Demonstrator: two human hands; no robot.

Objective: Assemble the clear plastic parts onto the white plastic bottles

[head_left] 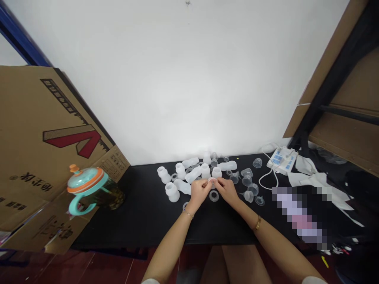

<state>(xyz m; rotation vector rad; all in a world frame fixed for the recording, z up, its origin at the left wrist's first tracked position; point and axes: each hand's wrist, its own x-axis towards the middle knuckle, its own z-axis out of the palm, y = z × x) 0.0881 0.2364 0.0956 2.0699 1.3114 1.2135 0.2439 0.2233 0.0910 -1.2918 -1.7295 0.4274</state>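
Observation:
Both my hands meet over the black table [142, 213], just in front of a heap of translucent bottle parts. My left hand [199, 191] and my right hand [226, 189] are closed, fingertips pinched together on a small clear plastic piece [212, 182] held between them. A clear ring [213, 195] lies on the table right below my hands. Several white translucent bottles [172, 192] lie to the left and behind, and small clear cups and domes [246, 181] lie to the right.
A teal and orange handled cup [89, 188] stands at the left on flattened cardboard boxes [44, 150]. A white power strip with cable [281, 159] and white papers [310, 175] lie at the right, beside a dark shelf frame [331, 90]. A white wall stands behind the table.

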